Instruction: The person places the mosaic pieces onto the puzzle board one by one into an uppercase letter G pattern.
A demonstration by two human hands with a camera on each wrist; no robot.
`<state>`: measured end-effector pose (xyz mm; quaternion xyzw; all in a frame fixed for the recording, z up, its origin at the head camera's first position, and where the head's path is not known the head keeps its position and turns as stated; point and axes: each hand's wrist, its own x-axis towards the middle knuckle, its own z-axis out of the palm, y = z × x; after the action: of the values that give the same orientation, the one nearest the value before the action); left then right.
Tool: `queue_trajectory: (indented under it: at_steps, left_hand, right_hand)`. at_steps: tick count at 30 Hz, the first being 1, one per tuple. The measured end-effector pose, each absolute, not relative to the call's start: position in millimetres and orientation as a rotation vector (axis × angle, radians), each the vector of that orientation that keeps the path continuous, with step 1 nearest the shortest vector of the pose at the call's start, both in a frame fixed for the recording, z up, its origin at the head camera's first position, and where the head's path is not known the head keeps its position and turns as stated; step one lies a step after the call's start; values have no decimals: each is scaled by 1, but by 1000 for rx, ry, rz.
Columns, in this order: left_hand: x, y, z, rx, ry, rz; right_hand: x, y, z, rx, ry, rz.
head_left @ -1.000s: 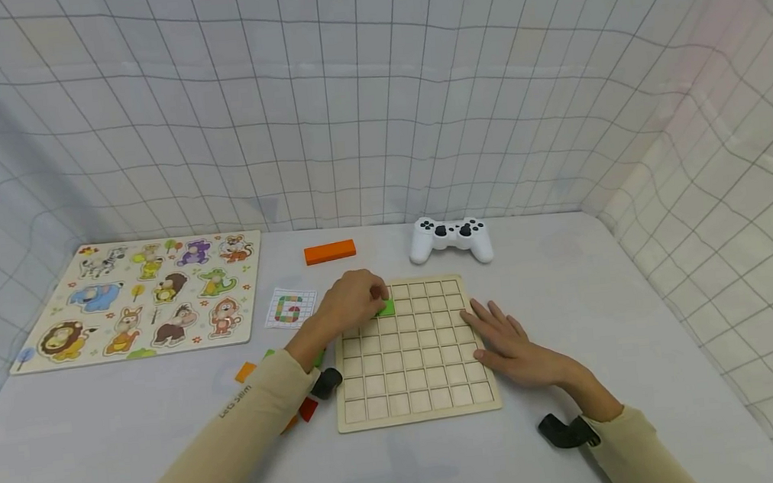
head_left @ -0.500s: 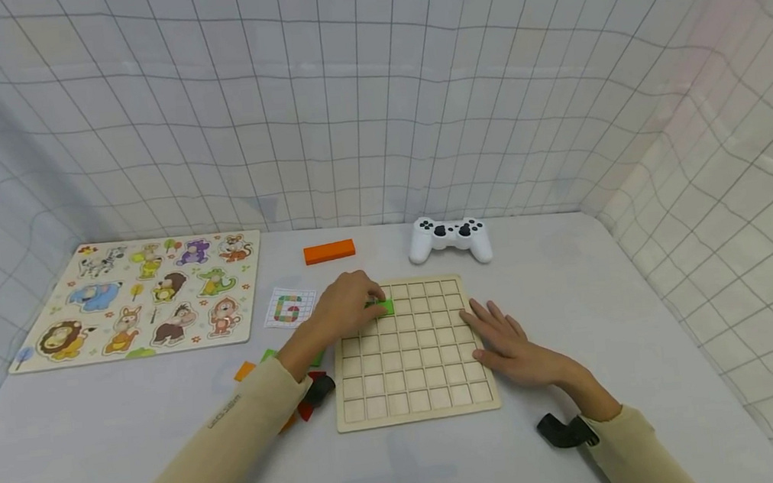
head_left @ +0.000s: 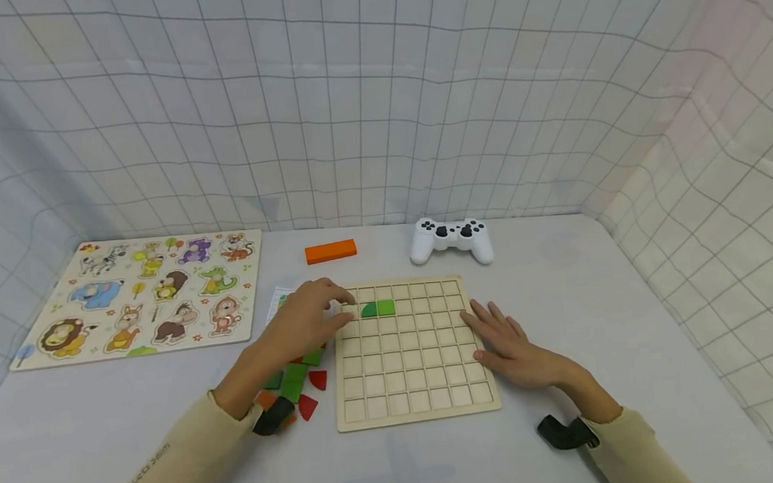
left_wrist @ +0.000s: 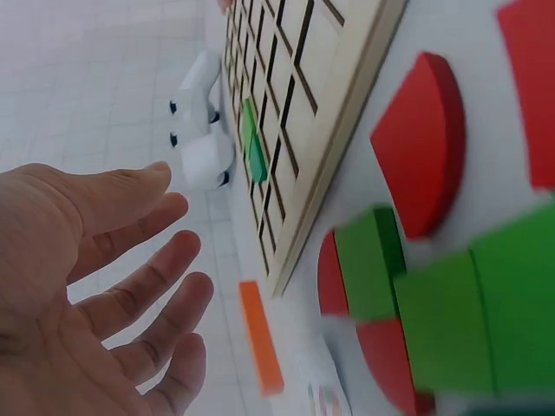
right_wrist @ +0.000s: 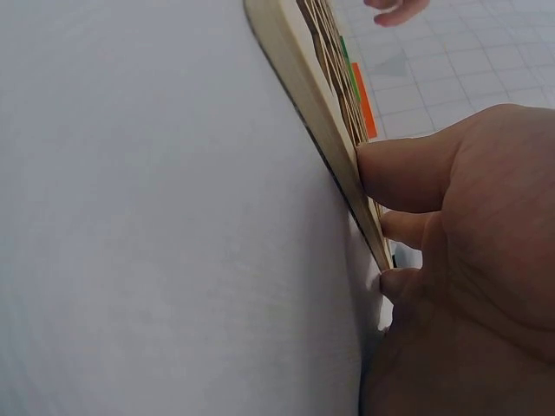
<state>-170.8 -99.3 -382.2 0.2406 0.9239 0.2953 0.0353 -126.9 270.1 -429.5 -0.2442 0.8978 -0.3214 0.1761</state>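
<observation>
My left hand [head_left: 304,321] hovers at the far left corner of a wooden grid board [head_left: 415,381], its fingers loosely bent with nothing between them. Two pieces lie side by side in the board's second row: a dark green quarter-round [head_left: 369,310] and a light green square [head_left: 386,307]. My right hand [head_left: 516,349] rests along the board's right edge, thumb and fingertips touching the rim. Loose green squares [head_left: 293,381] and red quarter-rounds [head_left: 307,407] lie left of the board, partly under my left wrist. In the left wrist view they appear close below the left hand [left_wrist: 113,277].
A pattern card [head_left: 277,300] is mostly hidden behind my left hand. An animal puzzle board [head_left: 143,297] lies at the far left. Behind the grid board are an orange block [head_left: 331,252] and a white game controller [head_left: 451,239]. A grid-patterned curtain [head_left: 374,104] rises behind the table.
My left hand has let go of the dark green quarter-round beside the light green square and drawn back left, now overlapping the pattern card. The right hand stays in place.
</observation>
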Motion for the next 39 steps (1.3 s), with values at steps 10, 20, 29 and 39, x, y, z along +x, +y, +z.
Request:
queue_trajectory:
  at_steps: [10, 20, 29, 39]
  left_hand:
    - [-144, -156, -377, 622, 2804, 933]
    - [-137, -212, -376, 563, 2636, 943]
    - [-140, -240, -384, 645, 2516, 982]
    - [-145, -248, -397, 659, 2400, 1049]
  right_hand:
    - [-127, 270, -429, -687, 2541, -909]
    - [-128, 270, -428, -691, 2539, -914]
    - [-127, 269, -430, -689, 2539, -927]
    - [-126, 268, -428, -685, 2538, -923]
